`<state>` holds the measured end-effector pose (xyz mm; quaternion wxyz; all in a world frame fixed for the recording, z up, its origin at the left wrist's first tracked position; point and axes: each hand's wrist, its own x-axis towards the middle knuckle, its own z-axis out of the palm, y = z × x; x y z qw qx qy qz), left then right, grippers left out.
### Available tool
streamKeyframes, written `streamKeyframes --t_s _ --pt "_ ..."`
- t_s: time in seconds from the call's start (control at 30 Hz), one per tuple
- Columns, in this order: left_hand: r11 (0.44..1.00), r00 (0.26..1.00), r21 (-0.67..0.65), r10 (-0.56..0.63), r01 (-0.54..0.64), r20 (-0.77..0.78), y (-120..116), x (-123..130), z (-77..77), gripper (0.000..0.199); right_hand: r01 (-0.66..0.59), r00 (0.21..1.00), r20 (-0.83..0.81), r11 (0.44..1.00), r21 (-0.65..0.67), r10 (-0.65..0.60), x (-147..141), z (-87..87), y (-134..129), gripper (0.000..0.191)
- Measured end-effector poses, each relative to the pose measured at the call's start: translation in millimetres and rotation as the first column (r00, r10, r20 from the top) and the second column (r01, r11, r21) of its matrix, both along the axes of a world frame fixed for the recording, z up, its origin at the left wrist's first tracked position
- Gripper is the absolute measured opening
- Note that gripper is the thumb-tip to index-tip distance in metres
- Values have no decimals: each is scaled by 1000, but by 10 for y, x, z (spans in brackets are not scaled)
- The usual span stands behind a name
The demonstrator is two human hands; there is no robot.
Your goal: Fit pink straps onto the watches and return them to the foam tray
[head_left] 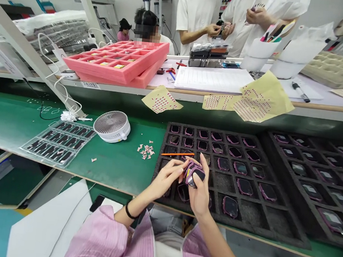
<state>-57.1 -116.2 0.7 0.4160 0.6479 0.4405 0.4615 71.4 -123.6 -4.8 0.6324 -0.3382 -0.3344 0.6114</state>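
My right hand (199, 191) grips a small pink-framed device with a dark face (194, 174), possibly a smartwatch body. My left hand (166, 177) reaches in from the left, and its fingertips press the device's near edge. A thin orange stick (177, 154) lies just above my left fingers, and I cannot tell whether it is held. Both hands are over a black foam tray (211, 215). Its compartments hold several similar pink-framed devices (230, 207), and my hands hide part of the tray.
A second black foam tray (315, 150) lies to the right on the green bench (122, 168). A white fan (112, 126), clear plastic trays (57, 142) and pink scraps (146, 151) lie left. Beyond stand a pink foam tray (117, 60), yellow sticker sheets (262, 99) and two standing people (196, 22).
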Motion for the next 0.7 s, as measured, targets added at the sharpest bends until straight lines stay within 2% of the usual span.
streamKeyframes --t_s 0.07,0.1,0.13,0.2,0.3,0.4,0.53,0.6,0.7 --pt "998 984 58 48 -39 -170 61 -226 -32 34 -49 997 -55 997 -52 46 -10 42 28 55" --pt "991 954 92 117 -95 -276 90 -360 -63 33 -58 995 -79 996 -63 53 -8 60 42 54" --pt "978 900 130 199 -161 -388 117 -499 -103 31 -59 994 -100 996 -66 52 -2 74 55 53" --pt "953 742 184 303 -241 -599 161 -763 -206 25 -59 989 -140 996 -66 49 23 93 78 50" --pt "945 540 203 313 -255 -781 215 -1029 -364 20 -101 976 -202 991 -92 81 59 107 102 46" --pt "962 434 214 268 -171 -860 271 -1113 -455 21 -170 956 -264 974 -149 126 73 136 111 45" --pt "967 300 254 249 -22 -921 351 -1118 -464 26 -285 919 -347 921 -265 184 94 208 126 44" --pt "962 263 271 254 29 -931 383 -1130 -453 27 -343 898 -385 889 -304 214 115 244 137 42" --pt "956 260 288 263 60 -929 420 -1159 -447 24 -419 863 -431 849 -320 263 145 282 146 42"
